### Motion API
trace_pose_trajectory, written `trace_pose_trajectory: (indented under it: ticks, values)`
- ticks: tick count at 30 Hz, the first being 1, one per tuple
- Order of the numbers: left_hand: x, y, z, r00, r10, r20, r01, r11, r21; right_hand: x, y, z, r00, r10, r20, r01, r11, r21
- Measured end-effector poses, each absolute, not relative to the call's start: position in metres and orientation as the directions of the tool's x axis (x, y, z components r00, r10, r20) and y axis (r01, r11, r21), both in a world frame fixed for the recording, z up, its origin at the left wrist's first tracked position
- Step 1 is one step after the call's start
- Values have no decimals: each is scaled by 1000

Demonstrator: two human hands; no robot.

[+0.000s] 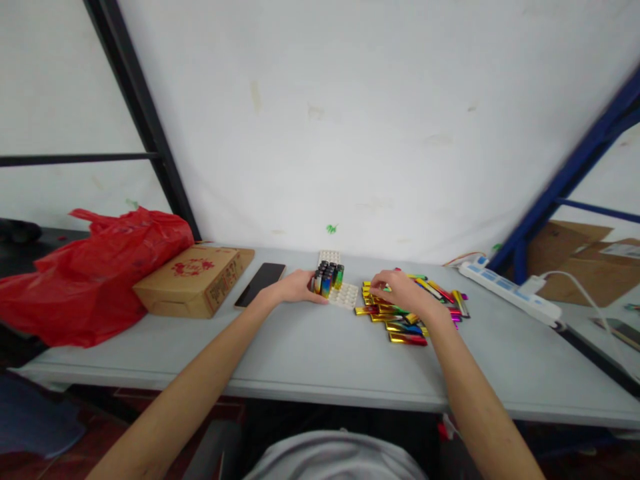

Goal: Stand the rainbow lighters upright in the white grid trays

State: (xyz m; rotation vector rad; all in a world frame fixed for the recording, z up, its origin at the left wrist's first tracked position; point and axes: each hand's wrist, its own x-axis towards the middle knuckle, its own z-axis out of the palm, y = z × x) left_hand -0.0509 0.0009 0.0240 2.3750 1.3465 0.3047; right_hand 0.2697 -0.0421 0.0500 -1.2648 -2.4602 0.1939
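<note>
Several shiny lighters (327,281) with dark tops stand upright, packed together in a white tray of round holes (346,295). My left hand (299,287) is curled around their left side, thumb near the tray's front and fingers behind. To the right lies a loose pile of metallic lighters (400,327), mostly gold with some red, blue, green and purple. Over the pile's left part is my right hand (396,289), its fingers bent together at the gold lighters. Whatever is between those fingertips is too small to make out.
A second white holed tray (330,257) lies behind, by the wall. To the left are a black phone (261,283), a cardboard box (195,280) and a red plastic bag (100,273). A white power strip (510,293) with a plugged-in cable lies at the right.
</note>
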Motion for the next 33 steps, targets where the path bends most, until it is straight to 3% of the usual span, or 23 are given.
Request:
trace_pose_trajectory:
  ticks: [5,10,14,18,23,28,33]
  values:
    - [-51,0,24,511,859,-5,763,-451,463,269,-47,52,-581,801,144,705,584,-402]
    - [-51,2,23,512,859,-4,758,-449,472,250,-50,46,-684,721,109,648,669,-365]
    - [-51,2,23,512,859,-11,765,-450,460,244,-53,47,-700,699,148,617,696,-367]
    - [-52,2,23,529,849,-8,757,-468,456,245,-55,52,-563,785,257,620,607,-497]
    - [-51,2,24,522,853,-3,765,-466,443,236,-52,52,-275,857,436,385,513,-767]
    - [-50,-2,29,512,859,-14,760,-445,473,223,-43,38,-77,921,381,85,387,-918]
    - [-50,-2,29,525,851,-11,755,-459,468,212,-41,28,-60,960,275,-224,256,-941]
